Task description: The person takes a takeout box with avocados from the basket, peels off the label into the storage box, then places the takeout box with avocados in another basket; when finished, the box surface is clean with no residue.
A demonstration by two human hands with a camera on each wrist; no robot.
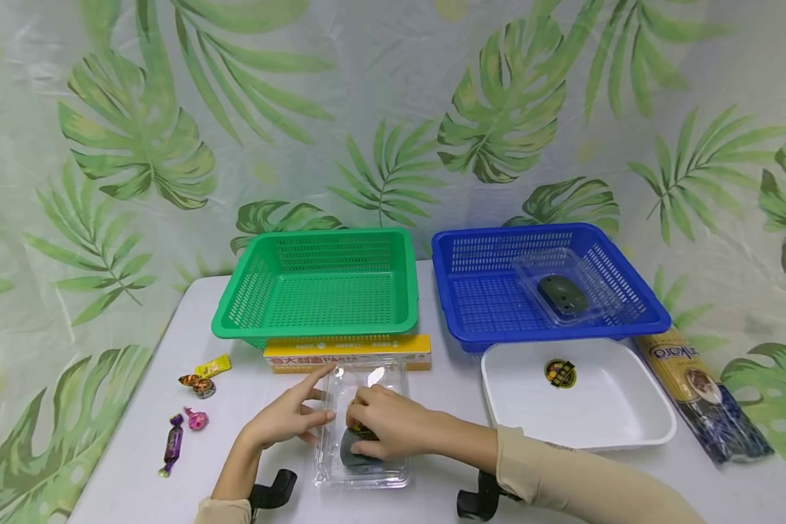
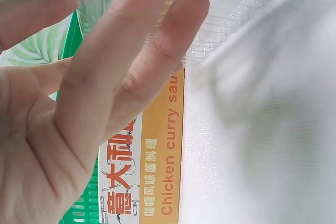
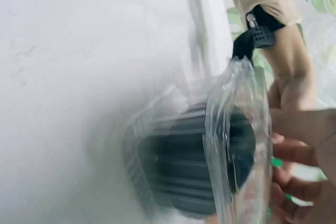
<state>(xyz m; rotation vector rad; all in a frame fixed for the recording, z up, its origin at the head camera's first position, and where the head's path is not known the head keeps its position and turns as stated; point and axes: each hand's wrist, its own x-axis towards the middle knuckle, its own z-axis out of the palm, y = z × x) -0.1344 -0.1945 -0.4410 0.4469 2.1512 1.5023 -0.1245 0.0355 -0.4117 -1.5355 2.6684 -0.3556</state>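
On the near middle of the table lies a clear plastic container with a dark rounded object inside. My right hand is over it, fingers curled and thumb low against its top. A small black, gold and green patch shows between finger and thumb; I cannot tell whether they pinch it. In the blurred right wrist view, the dark object is seen through the container's side. With its fingers spread and fairly straight, my left hand is at the container's left edge.
A yellow pasta box lies between the container and a green basket. On the right are a blue basket, holding another clear container, a white tray and a long packet. Wrapped candies lie at left.
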